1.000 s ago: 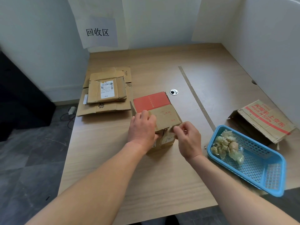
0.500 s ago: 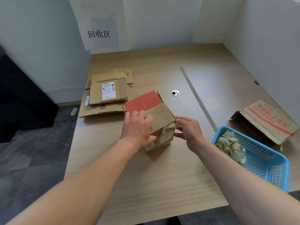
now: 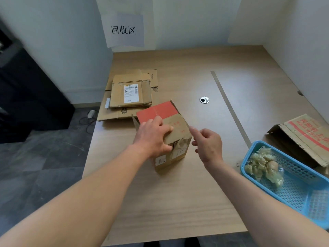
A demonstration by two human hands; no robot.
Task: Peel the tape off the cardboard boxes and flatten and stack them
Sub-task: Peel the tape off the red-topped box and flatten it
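A small cardboard box [image 3: 178,132] with a red flap stands in the middle of the wooden table [image 3: 178,202]. Torn tape and labels show on its near face. My left hand [image 3: 153,138] grips it from above, fingers over the top and thumb on the near face. Just right of the box is my right hand [image 3: 208,145], its index finger stretched out along the box's right edge and the other fingers loosely curled, holding nothing I can see. A stack of flattened boxes [image 3: 131,93] lies at the table's left, behind the box.
A blue plastic basket [image 3: 299,198] holding crumpled tape wads [image 3: 263,166] sits at the right front edge. Behind it lies another cardboard box [image 3: 306,136] with red print, on its side. A round cable hole [image 3: 204,100] is mid-table. White walls enclose the back and right.
My right hand let go of the tape on the near face and moved to the box's right edge. The left hand turned the box slightly while keeping its grip.
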